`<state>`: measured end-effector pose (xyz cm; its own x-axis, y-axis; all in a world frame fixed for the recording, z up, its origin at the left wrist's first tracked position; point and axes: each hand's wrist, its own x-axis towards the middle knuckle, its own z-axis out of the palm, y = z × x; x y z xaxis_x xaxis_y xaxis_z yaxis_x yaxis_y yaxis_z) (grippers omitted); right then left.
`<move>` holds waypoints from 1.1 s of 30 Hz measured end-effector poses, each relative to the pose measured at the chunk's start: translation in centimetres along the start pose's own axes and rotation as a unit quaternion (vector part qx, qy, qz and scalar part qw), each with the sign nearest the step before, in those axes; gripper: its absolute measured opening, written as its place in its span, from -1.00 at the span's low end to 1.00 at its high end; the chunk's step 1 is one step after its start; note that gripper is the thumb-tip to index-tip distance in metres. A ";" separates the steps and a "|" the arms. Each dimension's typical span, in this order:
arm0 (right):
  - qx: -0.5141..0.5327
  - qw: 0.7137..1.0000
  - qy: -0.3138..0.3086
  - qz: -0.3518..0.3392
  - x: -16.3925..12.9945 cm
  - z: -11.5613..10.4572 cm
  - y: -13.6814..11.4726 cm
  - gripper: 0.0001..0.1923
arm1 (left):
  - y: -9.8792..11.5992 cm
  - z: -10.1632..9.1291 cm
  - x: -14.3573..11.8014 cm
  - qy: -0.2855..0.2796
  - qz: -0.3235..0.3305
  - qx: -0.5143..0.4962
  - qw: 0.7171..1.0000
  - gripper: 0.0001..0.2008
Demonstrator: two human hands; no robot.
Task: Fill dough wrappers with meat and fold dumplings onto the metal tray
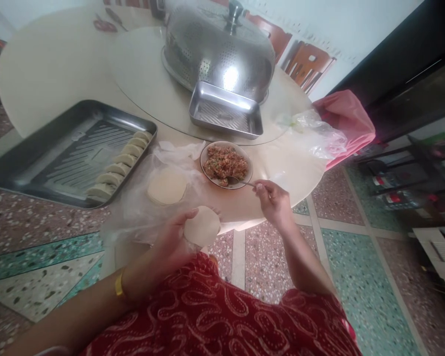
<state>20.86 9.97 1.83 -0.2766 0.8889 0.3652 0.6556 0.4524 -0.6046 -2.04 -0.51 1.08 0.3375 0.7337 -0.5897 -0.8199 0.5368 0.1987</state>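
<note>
A round dumpling wrapper (201,226) lies flat across the fingers of my left hand (172,237), its thumb pressed over the edge. My right hand (274,200) grips the handle of a spoon (247,183); the bowl of the spoon dips into meat filling (224,162). That filling sits in a round dish (250,165) with a dark rim. Between the dish and the tray rests a stack of round wrappers (166,186) on a clear plastic bag (133,207). At the left, a large metal tray (70,133) holds a row of folded dumplings (117,168) along its right side.
A smaller metal tray (226,126) stands behind the dish, against a big perforated metal dome cover (215,49). Red-handled scissors (104,24) lie at the far left of the round table (40,64). A pink bag (350,123) hangs at the right edge, beside crumpled clear plastic (315,133).
</note>
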 end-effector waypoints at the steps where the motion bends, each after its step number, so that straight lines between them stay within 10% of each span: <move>1: 0.008 1.000 0.003 0.010 0.0 0.2 0.0 -0.61 | 0.0 -0.1 0.0 -0.003 0.004 -0.001 1.000 -0.69; 33: 0.023 0.978 -0.050 -0.202 -0.2 -0.1 0.6 -0.80 | 0.1 0.1 0.5 0.055 0.001 -0.009 0.998 -0.66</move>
<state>21.40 10.10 1.50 -0.5748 0.6392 0.5110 0.4475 0.7683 -0.4578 -1.93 -0.04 0.96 0.2829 0.6840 -0.6724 -0.8293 0.5267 0.1869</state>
